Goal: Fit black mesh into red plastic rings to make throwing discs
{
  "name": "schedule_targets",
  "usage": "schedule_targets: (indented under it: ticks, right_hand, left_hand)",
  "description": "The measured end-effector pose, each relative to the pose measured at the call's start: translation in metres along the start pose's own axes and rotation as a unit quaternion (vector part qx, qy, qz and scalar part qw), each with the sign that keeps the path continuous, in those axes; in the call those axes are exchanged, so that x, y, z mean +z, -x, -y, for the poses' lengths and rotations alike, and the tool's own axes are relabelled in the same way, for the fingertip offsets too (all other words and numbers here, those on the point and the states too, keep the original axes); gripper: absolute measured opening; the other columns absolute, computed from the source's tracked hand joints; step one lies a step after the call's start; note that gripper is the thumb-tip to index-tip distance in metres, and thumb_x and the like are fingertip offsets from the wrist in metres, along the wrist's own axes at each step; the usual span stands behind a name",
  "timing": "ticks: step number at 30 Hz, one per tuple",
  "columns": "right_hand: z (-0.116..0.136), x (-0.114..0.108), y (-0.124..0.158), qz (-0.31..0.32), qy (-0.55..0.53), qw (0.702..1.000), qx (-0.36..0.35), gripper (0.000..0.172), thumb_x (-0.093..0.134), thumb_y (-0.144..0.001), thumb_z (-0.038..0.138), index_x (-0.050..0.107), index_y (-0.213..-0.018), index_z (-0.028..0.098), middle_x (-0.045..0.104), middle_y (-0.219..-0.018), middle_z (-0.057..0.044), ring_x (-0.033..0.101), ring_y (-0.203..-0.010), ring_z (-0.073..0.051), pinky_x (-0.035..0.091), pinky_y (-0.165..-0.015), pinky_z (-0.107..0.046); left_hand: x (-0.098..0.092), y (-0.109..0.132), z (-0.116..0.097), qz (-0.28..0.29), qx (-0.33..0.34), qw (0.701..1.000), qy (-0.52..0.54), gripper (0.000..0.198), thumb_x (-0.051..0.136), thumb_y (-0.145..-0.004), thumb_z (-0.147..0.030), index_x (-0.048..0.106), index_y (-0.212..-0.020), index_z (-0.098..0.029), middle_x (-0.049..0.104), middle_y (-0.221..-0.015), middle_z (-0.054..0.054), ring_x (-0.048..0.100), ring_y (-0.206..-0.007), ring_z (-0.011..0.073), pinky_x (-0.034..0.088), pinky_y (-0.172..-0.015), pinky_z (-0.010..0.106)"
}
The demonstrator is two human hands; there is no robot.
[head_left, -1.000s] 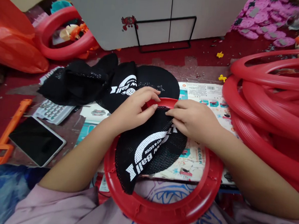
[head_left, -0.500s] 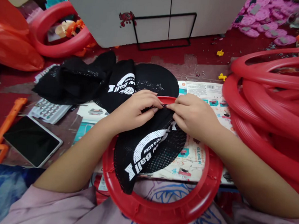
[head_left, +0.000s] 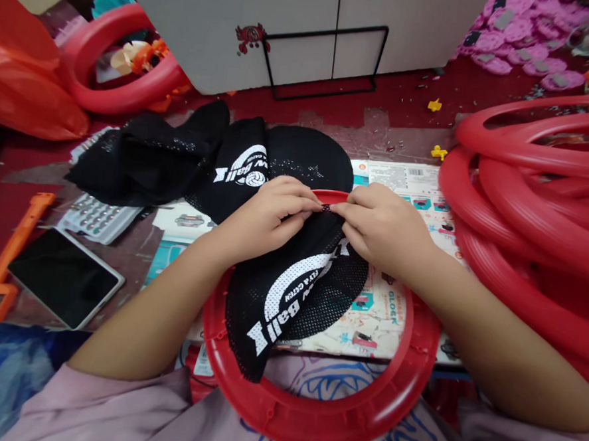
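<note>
A red plastic ring rests partly on the printed cardboard and partly over my lap. Black mesh cloth with white lettering lies folded across its left side and middle. At the ring's far edge my left hand pinches the top edge of this cloth between thumb and fingers. My right hand pinches the same edge just to the right, with a small gap between the fingertips. More black cloth pieces lie behind and to the left of my hands.
Red rings are stacked at right. On the left are a phone-like black slab, a grey tray of small metal parts, an orange plastic piece and an orange bag. A white board stands behind; pink parts lie back right.
</note>
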State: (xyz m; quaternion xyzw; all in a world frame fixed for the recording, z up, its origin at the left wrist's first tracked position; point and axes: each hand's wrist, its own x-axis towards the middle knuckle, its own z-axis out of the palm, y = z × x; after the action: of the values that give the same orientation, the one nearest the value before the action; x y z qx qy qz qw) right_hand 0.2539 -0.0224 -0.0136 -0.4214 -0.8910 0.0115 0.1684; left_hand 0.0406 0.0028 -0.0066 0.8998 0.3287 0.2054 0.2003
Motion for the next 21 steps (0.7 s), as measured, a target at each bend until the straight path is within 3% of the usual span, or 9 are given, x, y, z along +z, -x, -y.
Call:
schedule_targets:
  ticks: [10, 14, 18, 21]
  right_hand:
    - [0.002, -0.004, -0.002, 0.034, 0.099, 0.994, -0.021, 0.027, 0.045, -0.091, 0.019, 0.071, -0.086, 0.016, 0.056, -0.076, -0.009, 0.039, -0.074, -0.021, 0.027, -0.063, -0.032]
    - [0.005, -0.007, -0.002, 0.033, 0.130, 0.990, -0.034, 0.027, 0.044, -0.090, 0.017, 0.068, -0.078, 0.016, 0.056, -0.075, -0.010, 0.041, -0.074, -0.021, 0.025, -0.062, -0.033]
    - [0.009, -0.013, -0.001, 0.052, 0.132, 0.989, -0.032, 0.023, 0.045, -0.089, 0.016, 0.067, -0.080, 0.016, 0.058, -0.075, -0.009, 0.046, -0.075, -0.022, 0.025, -0.062, -0.033]
    - [0.015, -0.020, 0.001, 0.101, 0.099, 0.990, -0.007, 0.020, 0.047, -0.088, 0.016, 0.067, -0.087, 0.017, 0.061, -0.077, -0.008, 0.050, -0.072, -0.020, 0.024, -0.058, -0.032]
  left_hand:
    - [0.004, 0.001, 0.001, 0.025, -0.008, 1.000, -0.016, 0.029, 0.042, -0.092, -0.018, 0.067, -0.106, -0.017, 0.066, -0.106, 0.008, 0.054, -0.107, 0.0215, 0.042, -0.100, 0.040]
    - [0.007, 0.002, -0.001, 0.043, -0.018, 0.997, -0.059, 0.028, 0.043, -0.091, -0.019, 0.064, -0.109, -0.017, 0.057, -0.116, 0.011, 0.050, -0.114, 0.0238, 0.041, -0.102, 0.044]
    - [0.009, 0.005, -0.001, 0.042, -0.023, 0.995, -0.091, 0.027, 0.045, -0.090, -0.021, 0.064, -0.108, -0.017, 0.045, -0.127, 0.014, 0.043, -0.121, 0.0269, 0.038, -0.105, 0.047]
    - [0.007, 0.006, -0.001, 0.031, -0.040, 0.997, -0.065, 0.029, 0.046, -0.090, -0.021, 0.063, -0.112, -0.014, 0.044, -0.131, 0.015, 0.044, -0.123, 0.0258, 0.038, -0.106, 0.044]
